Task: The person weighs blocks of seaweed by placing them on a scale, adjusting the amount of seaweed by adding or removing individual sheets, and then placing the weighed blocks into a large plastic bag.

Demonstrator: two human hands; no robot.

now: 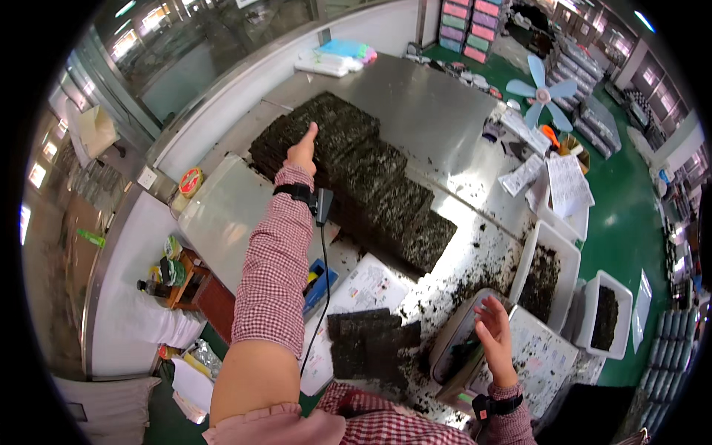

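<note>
Stacks of dark dried seaweed sheets [367,167] lie in an overlapping row across the metal worktable. My left hand [302,153] reaches out to the far-left stack, its thumb pointing away from me. Its other fingers are mostly hidden, so a grip on the sheets cannot be made out. My right hand [495,339] is raised with fingers apart and nothing in it, over a metal-topped box and beside a grey plastic tub [439,361]. Several loose seaweed sheets [372,345] lie on white printed paper [367,283] close to my body.
White bins [573,295] with seaweed scraps stand at the right, near papers [567,183] and a blue-bladed fan [542,94]. Dark crumbs cover the metal tabletop [473,250]. A blue tray [322,283] sits by my left arm, and a cable hangs from that wrist.
</note>
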